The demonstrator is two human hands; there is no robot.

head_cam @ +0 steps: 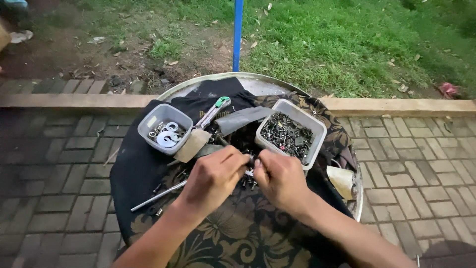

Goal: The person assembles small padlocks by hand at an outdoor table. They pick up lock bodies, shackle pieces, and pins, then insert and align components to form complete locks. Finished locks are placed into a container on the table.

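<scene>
Midway, by the look | L hand (213, 176) + R hand (280, 178) fingertips pinched together on small dark metal fastener (249, 167) | loose pile of small metal hardware (248, 182) just below grip, unsorted | square grey plastic tub of dark bolts (289, 133) beyond R hand, part-filled | grey plastic tub of pale washers (165, 129) beyond L hand, few in.

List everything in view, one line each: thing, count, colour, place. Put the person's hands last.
round table: one, pale rim, centre, on brick paving
cloth: one, black with tan floral print, draped over the table
left tub: one, clear plastic, left of centre, holds pale washers
right tub: one, clear plastic, right of centre, full of small dark metal parts
tool with green end: one, silver and green, between the tubs
metal rod: one, silver, lying on the cloth at left
pole: one, blue, upright behind the table
grass: green, along the top
left hand: one, fingers pinched on small dark metal parts
right hand: one, meeting the left hand at those parts
</scene>
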